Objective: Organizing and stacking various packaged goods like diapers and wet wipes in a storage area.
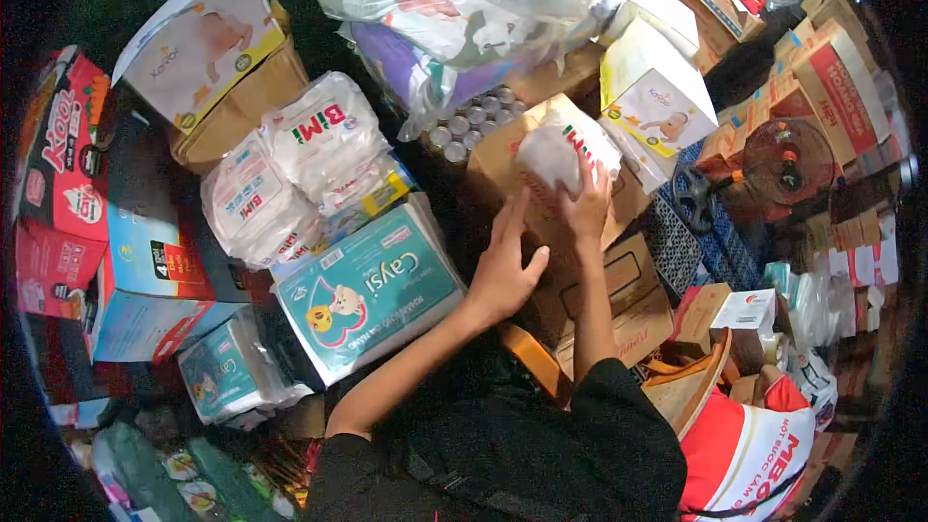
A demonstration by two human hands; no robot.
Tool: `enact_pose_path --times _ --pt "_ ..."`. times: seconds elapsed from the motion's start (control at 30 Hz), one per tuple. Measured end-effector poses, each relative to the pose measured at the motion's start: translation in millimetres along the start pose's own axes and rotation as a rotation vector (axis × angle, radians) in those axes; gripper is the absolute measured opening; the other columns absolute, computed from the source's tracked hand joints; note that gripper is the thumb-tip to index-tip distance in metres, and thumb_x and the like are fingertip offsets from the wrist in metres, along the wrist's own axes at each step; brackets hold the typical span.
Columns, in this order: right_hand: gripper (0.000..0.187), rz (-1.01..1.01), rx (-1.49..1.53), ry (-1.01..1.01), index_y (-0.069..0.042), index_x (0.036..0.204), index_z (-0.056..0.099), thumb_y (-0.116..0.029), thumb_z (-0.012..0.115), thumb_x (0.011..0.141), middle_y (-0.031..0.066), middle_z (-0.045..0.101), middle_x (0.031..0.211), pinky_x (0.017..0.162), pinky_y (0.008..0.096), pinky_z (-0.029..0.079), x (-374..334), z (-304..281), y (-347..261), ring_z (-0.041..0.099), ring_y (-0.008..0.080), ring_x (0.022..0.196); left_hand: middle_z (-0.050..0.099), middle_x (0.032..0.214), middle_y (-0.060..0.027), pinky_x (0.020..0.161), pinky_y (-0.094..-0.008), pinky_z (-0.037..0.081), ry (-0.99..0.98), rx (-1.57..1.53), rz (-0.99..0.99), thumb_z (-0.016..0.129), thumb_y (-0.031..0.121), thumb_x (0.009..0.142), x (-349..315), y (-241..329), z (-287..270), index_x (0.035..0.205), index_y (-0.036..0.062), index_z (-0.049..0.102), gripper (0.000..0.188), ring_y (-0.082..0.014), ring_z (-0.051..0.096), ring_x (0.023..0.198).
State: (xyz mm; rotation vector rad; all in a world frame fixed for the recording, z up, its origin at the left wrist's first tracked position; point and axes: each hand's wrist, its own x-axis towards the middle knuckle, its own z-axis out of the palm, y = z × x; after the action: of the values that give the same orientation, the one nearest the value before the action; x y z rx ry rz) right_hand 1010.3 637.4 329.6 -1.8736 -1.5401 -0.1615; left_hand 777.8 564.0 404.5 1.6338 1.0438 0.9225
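Both hands work over a brown cardboard carton (pixel 503 184): right hand (pixel 587 201) closed around the lower edge of a white plastic-wrapped pack (pixel 559 150) resting on the carton's top, left hand (pixel 505 266) open, fingers spread flat against the carton's front face just below. Step in hand looks like seating or lifting the pack; next move likely needs the left hand to steady the carton. Teal tissue pack (pixel 372 285) lies left of the left hand.

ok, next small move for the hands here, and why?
Probably settle the white pack down onto the brown carton. The right hand grips the pack from below, at the carton's top edge, while the left hand lies flat on the carton's side, seemingly steadying it. Whether the pack is going in or coming out cannot be told.
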Motion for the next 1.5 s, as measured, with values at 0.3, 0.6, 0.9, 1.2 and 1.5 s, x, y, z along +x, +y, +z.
enact_pose_path --times 0.3,0.6,0.9,1.2,1.5 --pt "0.081 0.057 0.028 0.031 -0.021 0.160 0.054 -0.023 0.087 0.087 0.0316 0.051 0.152 0.121 0.0575 0.041 48.6 29.3 0.0 0.046 0.0515 0.143 0.052 0.162 -0.0279 0.126 -0.0440 0.040 -0.270 -0.027 0.063 0.066 0.027 0.104 25.8 -12.9 44.9 0.160 -0.0015 0.048 0.065 -0.0411 0.052 0.150" --pt "0.085 0.084 0.066 0.068 -0.021 0.158 0.055 -0.018 0.091 0.081 0.0351 0.047 0.153 0.122 0.0586 0.040 58.6 39.7 -0.8 0.042 0.0546 0.146 0.046 0.167 -0.0274 0.127 -0.0432 0.038 -0.253 -0.012 0.085 0.068 0.025 0.103 34.3 -25.8 61.9 0.158 0.0008 0.052 0.062 -0.0401 0.047 0.154" --pt "0.087 0.088 -0.020 0.090 -0.019 0.162 0.049 -0.029 0.088 0.084 0.0385 0.023 0.171 0.127 0.0624 0.030 66.4 15.7 -38.0 0.024 0.0602 0.157 0.054 0.164 -0.0186 0.129 -0.0426 0.035 -0.116 -0.050 0.158 0.064 0.019 0.105 -24.0 16.5 -64.3 0.158 0.0042 0.055 0.055 -0.0323 0.049 0.154" --pt "0.072 -0.062 0.813 -0.474 0.004 0.156 0.051 -0.038 0.075 0.102 0.0304 0.060 0.151 0.118 0.0481 0.046 45.1 63.9 -220.5 0.058 0.0422 0.143 0.045 0.167 -0.0284 0.128 -0.0523 0.033 0.733 0.511 0.079 0.068 0.019 0.103 -11.4 -16.9 -194.1 0.161 0.0018 0.046 0.065 -0.0447 0.034 0.161" --pt "0.048 -0.075 0.534 -0.482 0.004 0.127 0.070 -0.039 0.067 0.106 0.0345 0.071 0.121 0.105 0.0543 0.051 58.8 154.9 -307.5 0.064 0.0543 0.121 0.049 0.165 -0.0216 0.130 -0.0709 0.009 0.599 1.140 -0.082 0.066 0.028 0.102 -6.3 -66.9 -255.4 0.163 -0.0014 0.042 0.072 -0.0480 0.019 0.165"
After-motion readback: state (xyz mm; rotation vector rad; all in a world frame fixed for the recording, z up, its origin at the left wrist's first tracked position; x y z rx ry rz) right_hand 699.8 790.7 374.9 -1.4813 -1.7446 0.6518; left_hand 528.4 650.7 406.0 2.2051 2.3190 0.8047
